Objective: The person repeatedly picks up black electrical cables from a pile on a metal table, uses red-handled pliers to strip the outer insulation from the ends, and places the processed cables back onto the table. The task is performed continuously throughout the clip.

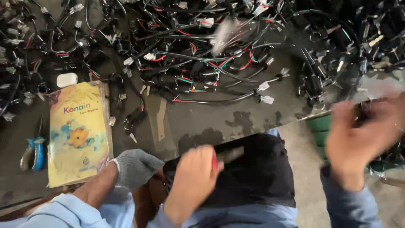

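The right hand (194, 177) is closed in a fist around a red-handled tool (215, 160), its dark shaft pointing right over a black bundle (261, 173) at the near edge of the bench (219, 122). The gloved left hand (135, 166) is curled just beside it, and I cannot tell what it grips. This looks like mid-work with the tool on the bundle, which calls for a steady brace from the left, clear of another person's blurred hand (358, 139) and the wire harnesses (190, 55) heaped beyond.
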